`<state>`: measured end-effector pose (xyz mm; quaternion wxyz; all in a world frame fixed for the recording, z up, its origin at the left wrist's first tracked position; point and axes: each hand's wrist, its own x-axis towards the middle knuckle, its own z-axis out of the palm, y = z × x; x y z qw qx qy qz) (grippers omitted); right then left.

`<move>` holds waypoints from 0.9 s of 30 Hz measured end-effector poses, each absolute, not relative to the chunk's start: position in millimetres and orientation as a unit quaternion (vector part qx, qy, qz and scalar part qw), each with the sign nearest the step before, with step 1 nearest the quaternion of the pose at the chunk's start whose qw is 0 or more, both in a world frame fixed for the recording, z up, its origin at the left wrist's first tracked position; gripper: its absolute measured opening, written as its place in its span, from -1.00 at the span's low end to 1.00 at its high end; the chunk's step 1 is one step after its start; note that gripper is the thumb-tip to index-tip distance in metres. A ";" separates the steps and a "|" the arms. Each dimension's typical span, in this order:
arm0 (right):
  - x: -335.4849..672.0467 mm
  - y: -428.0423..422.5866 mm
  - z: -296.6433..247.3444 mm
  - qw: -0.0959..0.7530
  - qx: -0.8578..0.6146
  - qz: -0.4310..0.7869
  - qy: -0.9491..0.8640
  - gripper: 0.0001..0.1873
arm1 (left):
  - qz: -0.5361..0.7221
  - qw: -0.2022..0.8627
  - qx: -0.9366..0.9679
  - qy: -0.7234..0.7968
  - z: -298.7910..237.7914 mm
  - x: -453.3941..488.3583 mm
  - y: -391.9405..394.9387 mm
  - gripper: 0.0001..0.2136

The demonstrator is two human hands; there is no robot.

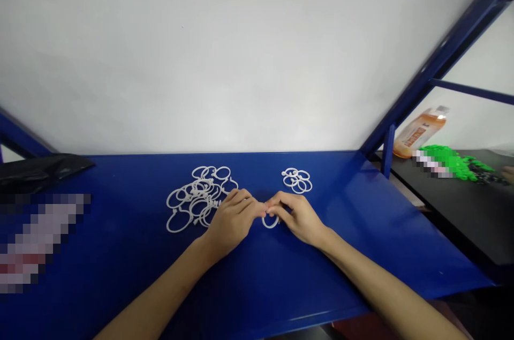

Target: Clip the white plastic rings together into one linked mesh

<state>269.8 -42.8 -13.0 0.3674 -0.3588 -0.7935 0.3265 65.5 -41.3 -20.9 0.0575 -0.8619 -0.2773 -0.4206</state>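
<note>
Both my hands meet over the middle of the blue table. My left hand and my right hand pinch one white plastic ring between their fingertips, just above the table top. A loose pile of several white rings lies right beside my left hand, to its left. A smaller cluster of white rings lies just beyond my right hand.
A black plastic bag lies at the table's far left. A white wall stands behind the table. Blue frame bars rise on the right. Beyond them a dark table bears an orange bottle and green pieces.
</note>
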 end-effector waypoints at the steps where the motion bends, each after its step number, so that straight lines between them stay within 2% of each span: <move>1: 269.4 -41.7 -14.1 0.376 -0.372 0.296 -0.795 -0.83 | -0.414 0.069 -0.861 -0.288 -20.6 66.4 -40.7 -0.83; 5: 266.9 -42.1 -17.8 0.405 -0.407 0.176 -0.799 -0.70 | -0.430 0.102 -0.824 -0.354 -20.1 68.1 -39.0 -0.89; 10: 265.2 -45.8 -18.0 0.389 -0.353 0.104 -0.845 -0.84 | -0.443 0.126 -0.797 -0.392 -21.3 69.4 -39.5 -0.87; 17: 273.7 -30.3 -16.0 0.329 -0.350 0.056 -0.875 -0.81 | -0.417 0.079 -0.832 -0.357 -21.0 65.9 -36.2 -0.87; 23: 305.6 4.4 -19.7 0.263 -0.453 -0.031 -0.851 -0.79 | -0.321 0.074 -0.794 -0.511 -33.7 37.8 -9.0 -0.65; 27: 314.5 16.6 -26.3 0.232 -0.474 -0.042 -0.848 -0.76 | -0.258 0.064 -0.801 -0.537 -50.2 22.6 2.3 -0.57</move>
